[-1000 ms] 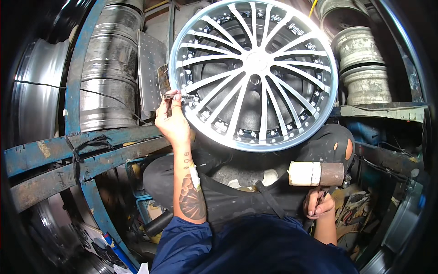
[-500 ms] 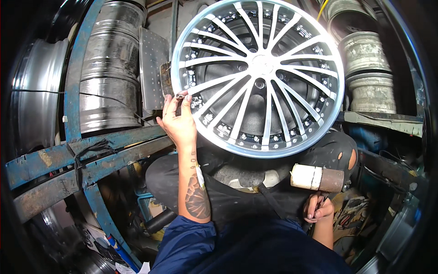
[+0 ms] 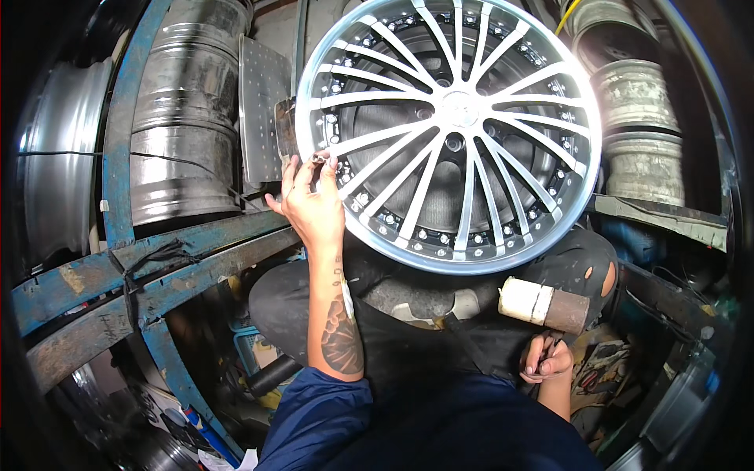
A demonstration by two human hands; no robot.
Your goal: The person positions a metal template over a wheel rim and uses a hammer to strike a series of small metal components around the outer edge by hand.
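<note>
A large multi-spoke alloy wheel [image 3: 459,110], silver with dark gaps and a ring of small bolts, leans face up before me. My left hand [image 3: 312,204] is at its left edge, thumb and fingers pinched round a small shiny metal piece [image 3: 320,159] whose kind is too small to tell. My right hand [image 3: 547,357] is closed low on the right, round the mostly hidden handle of a mallet [image 3: 525,301]. Its cylindrical head, white at one end and brown at the other, sits near my right knee, below the wheel's lower rim.
Stacked wheel barrels [image 3: 184,118] stand on the left, and more wheel barrels [image 3: 644,169] on the right. A worn blue metal frame [image 3: 161,263] crosses the left side. A perforated metal plate [image 3: 261,110] stands beside the wheel. A blue basket [image 3: 247,349] lies below the frame.
The wheel's hub appears slightly farther right as the view shifts a little. My left hand keeps its pinch at the rim; my right hand still holds the mallet low.
</note>
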